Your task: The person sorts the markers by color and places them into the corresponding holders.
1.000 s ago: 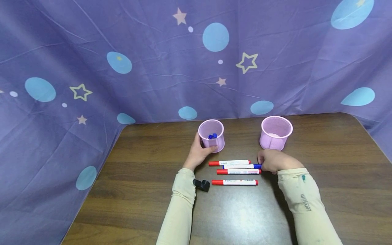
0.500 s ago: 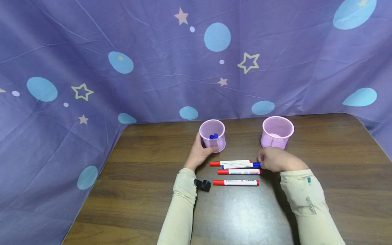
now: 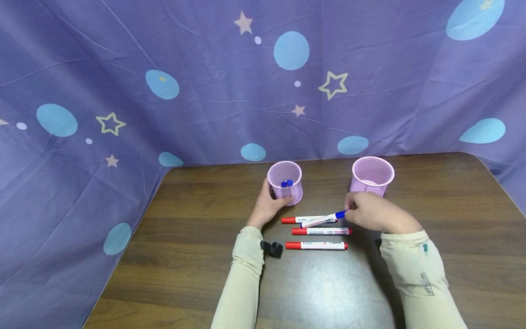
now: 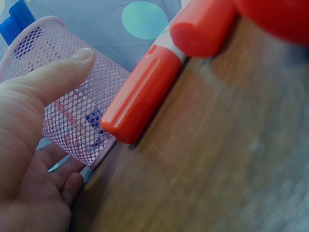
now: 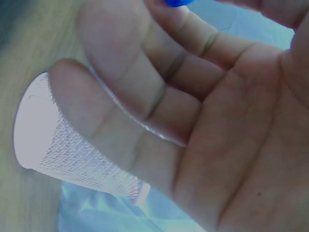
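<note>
My left hand [image 3: 265,205] holds the left pink mesh pen cup [image 3: 299,193], thumb across its near side. Inside this cup show the blue ends of two markers [image 3: 286,183]; in the left wrist view blue caps [image 4: 20,18] stick out past its rim. My right hand [image 3: 377,212] pinches a blue marker [image 3: 320,221] by its blue cap. That marker slants, cap end raised, overlapping the far red marker [image 3: 289,220]. In the right wrist view only a bit of the blue cap [image 5: 177,2] shows.
Two more red markers, a middle one [image 3: 320,231] and a near one [image 3: 318,246], lie roughly parallel on the wooden table [image 3: 197,256]. Just beyond my right hand stands a second pink mesh cup [image 3: 385,183], with no markers visible inside. A purple curtain [image 3: 213,114] hangs behind.
The blue marker's cap end has lifted off the table and the marker has tilted. My right hand has risen slightly with it. My left hand stays on its cup.
</note>
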Motion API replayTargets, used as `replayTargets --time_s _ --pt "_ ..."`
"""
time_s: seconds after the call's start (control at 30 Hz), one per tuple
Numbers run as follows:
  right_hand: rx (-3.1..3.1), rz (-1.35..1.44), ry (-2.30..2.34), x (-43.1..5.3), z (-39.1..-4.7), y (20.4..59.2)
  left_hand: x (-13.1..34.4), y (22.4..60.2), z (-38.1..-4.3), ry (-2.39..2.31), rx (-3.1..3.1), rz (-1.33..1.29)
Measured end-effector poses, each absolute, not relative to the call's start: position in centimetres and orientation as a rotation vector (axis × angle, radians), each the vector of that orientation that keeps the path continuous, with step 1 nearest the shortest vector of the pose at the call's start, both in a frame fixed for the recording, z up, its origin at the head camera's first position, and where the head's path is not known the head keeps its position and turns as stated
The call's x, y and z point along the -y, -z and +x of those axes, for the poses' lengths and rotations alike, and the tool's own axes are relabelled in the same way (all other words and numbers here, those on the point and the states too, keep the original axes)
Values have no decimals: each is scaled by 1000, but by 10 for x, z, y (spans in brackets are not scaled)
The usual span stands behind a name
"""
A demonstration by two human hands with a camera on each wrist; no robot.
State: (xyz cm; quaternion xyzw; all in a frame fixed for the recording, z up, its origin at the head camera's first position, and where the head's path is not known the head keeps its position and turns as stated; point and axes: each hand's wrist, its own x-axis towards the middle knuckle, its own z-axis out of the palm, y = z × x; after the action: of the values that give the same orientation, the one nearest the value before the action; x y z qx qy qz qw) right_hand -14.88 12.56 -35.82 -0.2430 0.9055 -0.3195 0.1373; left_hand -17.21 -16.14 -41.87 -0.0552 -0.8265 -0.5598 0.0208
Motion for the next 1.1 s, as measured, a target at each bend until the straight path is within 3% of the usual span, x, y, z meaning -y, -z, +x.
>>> replayTargets --time_s 1.1 --pt "-2957 -842 1349 -116 -135 325 161 419 -172 1741 2543 -198"
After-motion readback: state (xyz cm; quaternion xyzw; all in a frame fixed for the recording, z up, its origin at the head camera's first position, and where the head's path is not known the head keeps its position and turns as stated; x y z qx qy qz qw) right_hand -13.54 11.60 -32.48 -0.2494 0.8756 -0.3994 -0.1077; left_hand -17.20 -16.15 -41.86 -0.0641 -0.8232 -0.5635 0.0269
